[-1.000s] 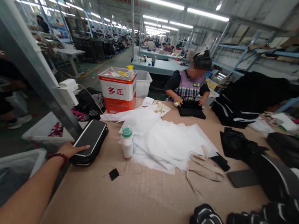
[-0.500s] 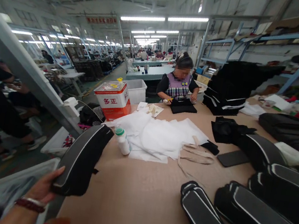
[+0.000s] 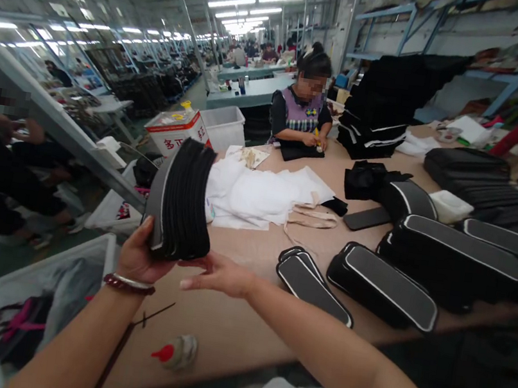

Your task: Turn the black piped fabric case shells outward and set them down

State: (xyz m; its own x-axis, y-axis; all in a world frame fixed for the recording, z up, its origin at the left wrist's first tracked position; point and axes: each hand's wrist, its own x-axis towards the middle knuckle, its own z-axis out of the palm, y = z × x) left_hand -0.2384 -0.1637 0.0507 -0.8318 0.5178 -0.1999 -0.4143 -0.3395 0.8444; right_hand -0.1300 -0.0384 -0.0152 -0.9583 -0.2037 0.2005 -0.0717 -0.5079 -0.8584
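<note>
My left hand (image 3: 146,252) is wrapped around the lower end of a stack of black curved panels (image 3: 184,202), held raised over the table's left side. The stack's outer panel has a grey face with a light edge line, and many thin layers show from the side. My right hand (image 3: 222,276) reaches across from the right, fingers stretched and thumb apart, at the stack's lower right corner. Its fingertips are partly hidden there, and I cannot tell whether they touch the panels. Beyond the stack lies a pile of white sheets (image 3: 259,191).
More stacks of grey-faced black panels (image 3: 386,284) lie at right. A red-capped bottle (image 3: 180,351) and a thin dark tool (image 3: 156,315) are near the front edge. A white bin (image 3: 108,256) stands at left. Across the table (image 3: 227,338), a co-worker (image 3: 304,107) handles black pieces.
My left hand has moved right with the panel stack, turning its layered side toward me. My right hand has come from the bottom edge to the stack. The view has shifted.
</note>
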